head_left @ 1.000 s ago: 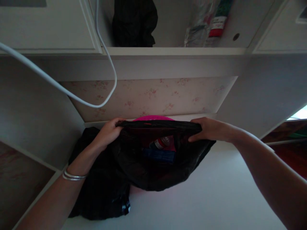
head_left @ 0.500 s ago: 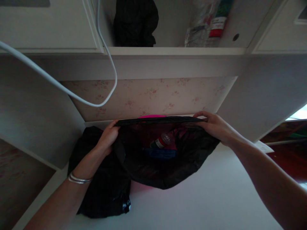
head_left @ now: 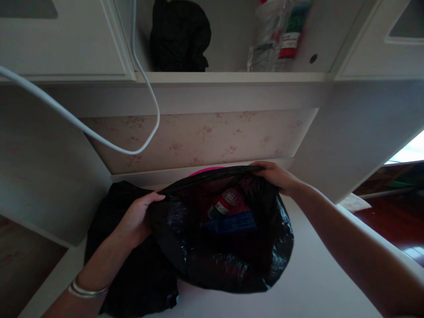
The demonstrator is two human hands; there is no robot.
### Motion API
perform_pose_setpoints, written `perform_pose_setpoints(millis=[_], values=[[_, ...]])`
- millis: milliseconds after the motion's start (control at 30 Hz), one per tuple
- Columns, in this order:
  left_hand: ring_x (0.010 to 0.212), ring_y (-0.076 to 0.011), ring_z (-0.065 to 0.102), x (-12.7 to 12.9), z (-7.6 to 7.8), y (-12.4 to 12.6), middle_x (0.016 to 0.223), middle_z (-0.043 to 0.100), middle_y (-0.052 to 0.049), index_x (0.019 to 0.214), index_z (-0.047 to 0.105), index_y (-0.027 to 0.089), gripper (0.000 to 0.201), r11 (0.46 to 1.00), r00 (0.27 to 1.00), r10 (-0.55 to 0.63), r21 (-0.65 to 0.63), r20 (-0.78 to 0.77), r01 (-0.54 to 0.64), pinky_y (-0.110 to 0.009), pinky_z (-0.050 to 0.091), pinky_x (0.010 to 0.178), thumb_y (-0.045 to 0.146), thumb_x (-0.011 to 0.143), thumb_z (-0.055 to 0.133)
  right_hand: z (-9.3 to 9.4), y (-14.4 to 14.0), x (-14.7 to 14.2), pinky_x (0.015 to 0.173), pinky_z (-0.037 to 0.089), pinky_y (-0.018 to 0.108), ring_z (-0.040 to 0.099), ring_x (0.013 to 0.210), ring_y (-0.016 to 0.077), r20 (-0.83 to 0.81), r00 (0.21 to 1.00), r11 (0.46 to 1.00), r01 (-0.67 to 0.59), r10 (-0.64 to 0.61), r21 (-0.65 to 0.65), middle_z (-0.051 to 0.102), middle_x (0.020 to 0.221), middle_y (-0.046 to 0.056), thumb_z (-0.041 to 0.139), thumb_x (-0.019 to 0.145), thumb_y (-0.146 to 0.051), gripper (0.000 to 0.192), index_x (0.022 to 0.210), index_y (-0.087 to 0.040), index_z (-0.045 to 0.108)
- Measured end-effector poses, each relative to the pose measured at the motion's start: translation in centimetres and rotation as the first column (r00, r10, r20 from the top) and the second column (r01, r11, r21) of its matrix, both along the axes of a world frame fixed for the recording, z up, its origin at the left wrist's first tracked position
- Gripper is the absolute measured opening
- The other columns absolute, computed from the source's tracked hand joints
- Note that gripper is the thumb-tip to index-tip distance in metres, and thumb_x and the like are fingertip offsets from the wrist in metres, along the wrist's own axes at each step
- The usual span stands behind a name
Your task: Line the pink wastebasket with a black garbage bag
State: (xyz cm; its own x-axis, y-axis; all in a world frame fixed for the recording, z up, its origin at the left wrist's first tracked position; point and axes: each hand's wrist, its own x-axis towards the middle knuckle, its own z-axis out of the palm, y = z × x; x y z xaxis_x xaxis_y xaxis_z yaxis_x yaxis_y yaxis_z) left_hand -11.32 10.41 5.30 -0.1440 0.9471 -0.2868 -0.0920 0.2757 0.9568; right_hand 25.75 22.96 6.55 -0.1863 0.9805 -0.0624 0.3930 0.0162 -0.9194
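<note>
Black bag pinched at rim by left hand at 9 o'clock, right hand at 1 o'clock; slack grip risks spilling bottle.

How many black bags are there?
3: one bag held open by the left hand and right hand, one beside it, one on the shelf. More may be hidden.

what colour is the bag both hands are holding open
Black and glossy; the bag shows best in the head view.
</note>
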Motion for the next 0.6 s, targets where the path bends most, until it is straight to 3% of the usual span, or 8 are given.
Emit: perform_pose_setpoints(millis=[100, 200, 333, 467, 600], values=[[0.092, -0.0341, 0.079, -0.5, 0.4, 1.3, 0.103, 0.082, -0.013, 0.11, 0.075, 0.02, 0.043, 0.999, 0.999, -0.024, 0.044, -0.036, 0.026, -0.048, 0.064, 0.079, 0.042, 0.077, 0.059, 0.1, 1.1, -0.6, 0.074, 0.065, 0.032, 0.076, 0.08, 0.0211, 0.067, 0.998, 0.999, -0.005, 0.003, 0.032, 0.081, 0.093, 0.008, 0.062, 0.084, -0.02, 0.024, 0.103, -0.017, 0.075], [0.104, -0.0346, 0.076, -0.1, 1.1, 3.0, 0.116, 0.079, -0.013, 0.122, 0.072, 0.02, 0.059, 0.991, 0.97, 0.007, 0.128, -0.243, 0.025, -0.047, 0.06, 0.088, 0.062, 0.082, 0.065, 1.0, 2.1, -1.5, 0.085, 0.062, 0.033, 0.074, 0.091, 0.0213, 0.173, 0.985, 0.991, -0.016, -0.008, 0.135, 0.08, 0.106, 0.008, 0.067, 0.08, -0.017, 0.031, 0.11, -0.017, 0.076], [0.115, -0.0364, 0.069, 1.2, 2.3, 5.2, 0.125, 0.076, -0.012, 0.129, 0.073, 0.022, 0.079, 0.961, 0.85, 0.05, 0.257, -0.524, 0.101, -0.046, 0.049, 0.104, 0.062, 0.062, 0.089, 2.5, 3.6, -3.1, 0.097, 0.058, 0.038, 0.073, 0.099, 0.0245, 0.303, 0.952, 0.968, -0.102, 0.028, 0.23, 0.079, 0.109, 0.007, 0.073, 0.081, -0.022, 0.027, 0.107, -0.02, 0.079], [0.109, -0.0383, 0.07, 1.3, 2.2, 8.1, 0.105, 0.081, -0.01, 0.098, 0.084, 0.026, 0.038, 0.942, 0.776, 0.008, 0.264, -0.631, 0.206, -0.047, 0.047, 0.103, 0.049, 0.068, 0.084, 2.6, 5.3, -4.1, 0.097, 0.058, 0.036, 0.073, 0.1, 0.0265, 0.364, 0.927, 0.957, -0.18, 0.088, 0.229, 0.079, 0.096, 0.008, 0.078, 0.081, -0.029, 0.013, 0.09, -0.019, 0.081], [0.092, -0.033, 0.076, 1.1, -0.2, 10.7, 0.094, 0.082, -0.01, 0.091, 0.082, 0.022, 0.024, 0.952, 0.826, -0.107, 0.181, -0.554, 0.245, -0.048, 0.057, 0.089, 0.043, 0.083, 0.072, 0.6, 6.9, -4.5, 0.076, 0.062, 0.029, 0.076, 0.085, 0.0214, 0.295, 0.922, 0.953, -0.288, 0.249, 0.094, 0.081, 0.094, 0.006, 0.072, 0.088, -0.034, 0.021, 0.098, -0.018, 0.081]])
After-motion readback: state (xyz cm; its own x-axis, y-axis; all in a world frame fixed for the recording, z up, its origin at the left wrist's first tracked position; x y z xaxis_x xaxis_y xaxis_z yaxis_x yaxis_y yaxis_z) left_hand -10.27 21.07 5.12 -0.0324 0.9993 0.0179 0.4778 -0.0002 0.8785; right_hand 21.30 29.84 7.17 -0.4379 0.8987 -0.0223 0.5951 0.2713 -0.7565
